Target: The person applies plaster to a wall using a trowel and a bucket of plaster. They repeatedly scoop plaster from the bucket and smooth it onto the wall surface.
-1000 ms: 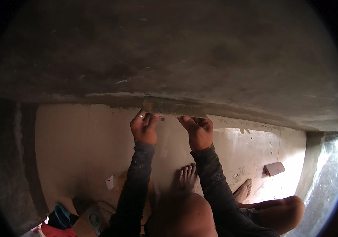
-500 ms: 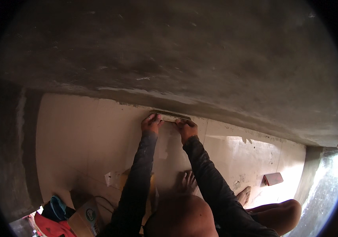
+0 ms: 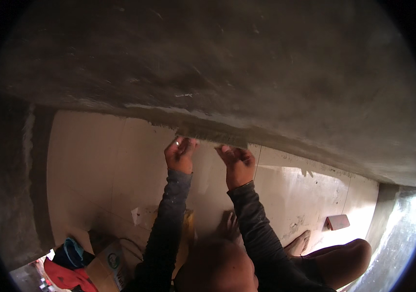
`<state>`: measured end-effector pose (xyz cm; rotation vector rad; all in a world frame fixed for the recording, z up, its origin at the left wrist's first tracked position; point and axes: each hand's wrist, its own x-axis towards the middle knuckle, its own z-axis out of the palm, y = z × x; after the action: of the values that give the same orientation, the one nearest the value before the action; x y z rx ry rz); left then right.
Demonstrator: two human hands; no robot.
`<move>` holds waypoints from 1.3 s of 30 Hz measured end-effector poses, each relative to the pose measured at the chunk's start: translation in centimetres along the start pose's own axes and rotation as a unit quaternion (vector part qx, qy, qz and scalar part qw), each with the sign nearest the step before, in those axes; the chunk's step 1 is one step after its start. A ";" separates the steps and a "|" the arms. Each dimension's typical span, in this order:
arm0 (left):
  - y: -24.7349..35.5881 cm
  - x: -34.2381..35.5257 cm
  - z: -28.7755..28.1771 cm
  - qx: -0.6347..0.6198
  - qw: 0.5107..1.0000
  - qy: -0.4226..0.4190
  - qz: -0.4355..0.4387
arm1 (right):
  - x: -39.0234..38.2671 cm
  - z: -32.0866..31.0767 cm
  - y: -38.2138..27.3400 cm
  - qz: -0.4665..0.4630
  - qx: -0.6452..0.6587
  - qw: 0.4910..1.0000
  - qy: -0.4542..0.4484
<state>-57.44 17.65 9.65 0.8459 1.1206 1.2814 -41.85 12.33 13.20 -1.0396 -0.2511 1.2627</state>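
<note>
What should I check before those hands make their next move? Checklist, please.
1. Left hand gripping the flat, grey, rectangular strip: ok.
2. Right hand gripping it near the other end: ok.
3. Strip's far edge touching the dark grey wall: cannot tell; colours blend.
4. Reddish-brown rectangular block away from both hands: ok, on the pale, seamed floor.
5. Bare foot at the right apart from the strip: ok.

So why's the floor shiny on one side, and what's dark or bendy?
Head view: glare, perhaps daylight, whitens the tiled floor at right, around the reddish-brown block; head view: the grey wall is dim, so the flat strip in the left hand and right hand nearly blends in; head view: the floor's left edge bows from the fisheye lens.
</note>
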 end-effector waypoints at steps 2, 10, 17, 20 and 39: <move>-2.0 -0.2 -0.8 -0.025 0.990 0.065 -0.126 | 0.6 -0.7 1.9 0.029 -0.010 0.999 0.011; -8.1 5.2 -6.0 -0.043 0.982 0.115 -0.141 | 6.8 -1.7 10.8 0.163 -0.018 0.985 0.055; -4.2 7.6 -5.6 -0.017 0.985 0.110 -0.135 | 8.1 1.7 10.3 0.151 0.007 0.985 0.079; -0.1 6.0 -4.4 -0.035 0.990 0.113 -0.073 | 5.0 4.1 6.4 0.089 0.043 0.995 0.003; -5.9 10.8 -13.1 -0.024 0.975 0.189 -0.115 | 9.7 5.9 17.2 0.176 -0.008 0.983 0.049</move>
<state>-68.94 26.07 -1.30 0.4267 1.4345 1.2974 -53.78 22.65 -0.12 -1.1916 0.0010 1.5208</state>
